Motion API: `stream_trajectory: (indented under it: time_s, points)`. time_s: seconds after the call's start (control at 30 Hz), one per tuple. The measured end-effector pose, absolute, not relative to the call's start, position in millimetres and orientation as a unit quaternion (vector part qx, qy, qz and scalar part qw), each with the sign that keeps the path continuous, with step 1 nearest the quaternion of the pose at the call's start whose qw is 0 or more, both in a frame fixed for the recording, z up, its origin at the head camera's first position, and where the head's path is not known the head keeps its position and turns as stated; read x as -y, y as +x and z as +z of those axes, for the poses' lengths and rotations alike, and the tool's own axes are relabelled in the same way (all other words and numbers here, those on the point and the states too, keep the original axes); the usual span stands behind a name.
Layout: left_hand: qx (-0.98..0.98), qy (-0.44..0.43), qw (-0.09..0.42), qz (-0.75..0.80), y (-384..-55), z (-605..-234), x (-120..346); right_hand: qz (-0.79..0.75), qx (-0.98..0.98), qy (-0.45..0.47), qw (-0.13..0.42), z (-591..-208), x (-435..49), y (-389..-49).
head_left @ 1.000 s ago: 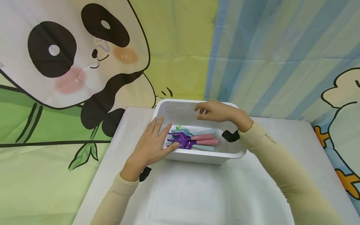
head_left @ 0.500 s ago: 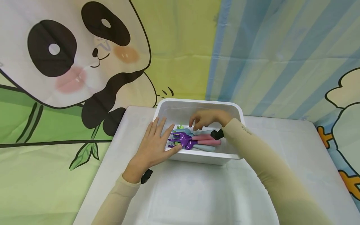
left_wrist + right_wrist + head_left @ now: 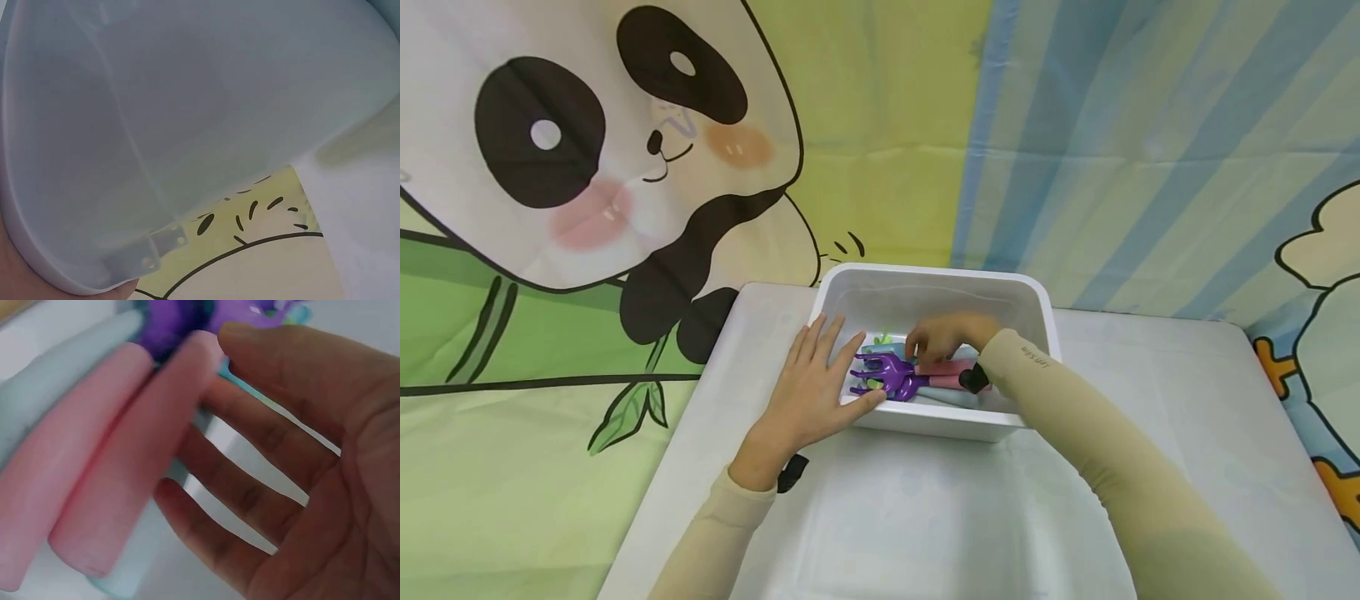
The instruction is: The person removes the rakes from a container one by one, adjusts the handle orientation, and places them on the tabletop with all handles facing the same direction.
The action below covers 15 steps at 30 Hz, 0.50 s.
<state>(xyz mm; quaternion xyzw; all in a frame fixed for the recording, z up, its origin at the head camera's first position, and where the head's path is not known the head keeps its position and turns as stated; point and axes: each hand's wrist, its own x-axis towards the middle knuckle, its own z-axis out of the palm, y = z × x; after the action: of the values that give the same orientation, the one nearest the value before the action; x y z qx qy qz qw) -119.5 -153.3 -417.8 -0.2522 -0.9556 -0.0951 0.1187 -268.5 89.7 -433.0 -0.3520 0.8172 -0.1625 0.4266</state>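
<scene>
A white plastic bin (image 3: 940,423) holds purple hand rakes (image 3: 887,373) with pink handles (image 3: 134,469), beside light blue handles (image 3: 951,396). My left hand (image 3: 811,383) lies spread on the bin's left front corner, thumb along the front rim. Only a little of that hand shows past the bin's outer wall (image 3: 187,106) in the left wrist view. My right hand (image 3: 943,337) reaches down inside the bin. In the right wrist view its thumb tip is at the neck of the nearer pink handle, and its long, spread fingers reach against that handle's side, their tips partly hidden.
The bin stands near the back of a white-covered table (image 3: 910,517). Behind it hangs a printed cloth (image 3: 887,167) with a panda and stripes. A small green piece (image 3: 883,339) lies near the bin's back left. Black straps (image 3: 975,378) are at both wrists.
My right hand has moved from above the bin's right back side down and left to the pink handles. My left hand stays on the corner, almost unmoved.
</scene>
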Motion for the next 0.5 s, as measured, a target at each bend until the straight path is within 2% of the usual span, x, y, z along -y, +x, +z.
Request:
stream_trajectory:
  time_s: [0.3,0.5]
  points:
    - [0.954,-0.251,0.122,-0.108,-117.9,-418.8,153.6,-0.136,-0.825,-0.362,0.413,-441.0,-83.5,-264.3]
    - [0.954,-0.251,0.129,-0.105,-119.4,-421.7,154.1,-0.149,-0.832,-0.307,0.438,-437.3,-85.1,-260.6]
